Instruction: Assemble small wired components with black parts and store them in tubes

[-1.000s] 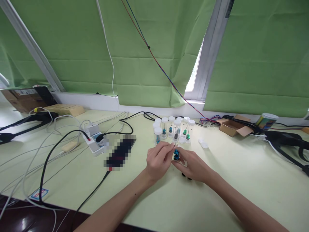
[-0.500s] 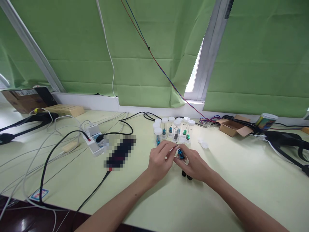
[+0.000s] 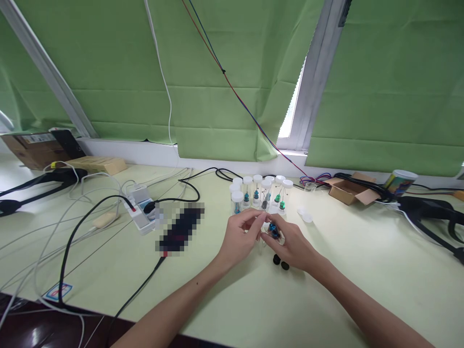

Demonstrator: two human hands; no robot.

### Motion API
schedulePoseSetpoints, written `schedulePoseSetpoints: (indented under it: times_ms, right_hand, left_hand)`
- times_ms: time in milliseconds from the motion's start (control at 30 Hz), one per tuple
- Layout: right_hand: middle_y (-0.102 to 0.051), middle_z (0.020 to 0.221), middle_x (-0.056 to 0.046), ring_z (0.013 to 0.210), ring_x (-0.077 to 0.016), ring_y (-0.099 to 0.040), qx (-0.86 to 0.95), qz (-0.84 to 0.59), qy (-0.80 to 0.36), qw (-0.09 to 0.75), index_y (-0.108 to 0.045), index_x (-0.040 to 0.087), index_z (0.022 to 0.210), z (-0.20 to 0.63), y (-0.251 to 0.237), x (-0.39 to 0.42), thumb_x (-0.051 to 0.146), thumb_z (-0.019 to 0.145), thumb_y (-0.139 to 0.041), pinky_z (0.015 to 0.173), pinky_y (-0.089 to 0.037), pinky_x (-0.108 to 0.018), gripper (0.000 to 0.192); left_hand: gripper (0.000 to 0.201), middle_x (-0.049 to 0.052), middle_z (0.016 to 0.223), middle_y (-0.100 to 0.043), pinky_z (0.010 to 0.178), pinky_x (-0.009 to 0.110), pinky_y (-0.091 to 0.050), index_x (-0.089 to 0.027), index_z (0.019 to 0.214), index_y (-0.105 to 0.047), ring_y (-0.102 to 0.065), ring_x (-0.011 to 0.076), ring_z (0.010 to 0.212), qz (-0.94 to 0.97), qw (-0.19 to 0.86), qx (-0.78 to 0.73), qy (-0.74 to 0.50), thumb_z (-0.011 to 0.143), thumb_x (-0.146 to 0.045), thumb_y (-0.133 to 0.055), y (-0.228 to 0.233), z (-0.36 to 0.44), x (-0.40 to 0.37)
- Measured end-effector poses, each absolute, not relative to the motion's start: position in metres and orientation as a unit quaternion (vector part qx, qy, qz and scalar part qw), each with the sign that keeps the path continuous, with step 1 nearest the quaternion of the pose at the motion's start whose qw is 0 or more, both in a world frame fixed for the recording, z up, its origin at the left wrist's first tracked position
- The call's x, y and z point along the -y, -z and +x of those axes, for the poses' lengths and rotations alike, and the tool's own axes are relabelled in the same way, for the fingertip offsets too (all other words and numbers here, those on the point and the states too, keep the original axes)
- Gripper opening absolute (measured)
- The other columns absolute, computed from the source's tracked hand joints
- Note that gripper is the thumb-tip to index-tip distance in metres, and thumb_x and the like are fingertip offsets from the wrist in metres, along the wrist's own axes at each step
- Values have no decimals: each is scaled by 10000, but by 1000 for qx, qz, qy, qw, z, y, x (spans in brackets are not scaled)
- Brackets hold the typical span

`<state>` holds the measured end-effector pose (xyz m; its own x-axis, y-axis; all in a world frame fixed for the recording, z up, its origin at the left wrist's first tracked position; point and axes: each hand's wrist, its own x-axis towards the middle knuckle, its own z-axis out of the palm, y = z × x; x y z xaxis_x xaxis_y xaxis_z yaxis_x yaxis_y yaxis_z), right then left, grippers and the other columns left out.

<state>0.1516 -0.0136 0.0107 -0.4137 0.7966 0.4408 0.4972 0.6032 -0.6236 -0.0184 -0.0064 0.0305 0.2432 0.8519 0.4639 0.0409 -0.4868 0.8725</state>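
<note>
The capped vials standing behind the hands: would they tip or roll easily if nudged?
The vials look tall and narrow, so a nudge would probably topple one. They stand packed together, so neighbours might fall too. Being round, a fallen one would likely roll on the table.

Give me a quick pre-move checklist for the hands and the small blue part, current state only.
1. Blue part held: ok, pinched at the fingertips of the right hand.
2. Left hand engaged: ok, its fingertips meet the right hand's at the part.
3. Clear tube around the part: cannot tell, too small and partly hidden.
4. Capped vials upright: ok, standing in a cluster behind the hands.
5. Two black pieces out of the way: ok, lying on the table just below the right hand.
6. Loose white caps within reach: ok, right of the vials.
</note>
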Motion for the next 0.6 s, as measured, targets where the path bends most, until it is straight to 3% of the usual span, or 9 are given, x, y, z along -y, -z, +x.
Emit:
schedulePoseSetpoints:
  times_ms: [200,600]
  right_hand:
    - [-588,718,7,588,-147,-493,809,-402,-205,378,-478,205,1162,152,-11,13,337,951,-478,603,-422,-276,248]
    - [-544,718,27,605,-135,-483,795,-406,-209,399,-463,212,1128,151,-10,12,321,934,-503,579,-400,-256,226]
  left_hand:
    - [263,-15,582,-525,450,223,-368,-168,855,-674,-419,74,455,649,460,-338,-503,880,-418,-595,-33,-19,3]
    - [229,31,714,-651,450,212,-378,-171,879,-701,-511,89,515,650,473,-350,-482,842,-391,-646,-36,-16,5]
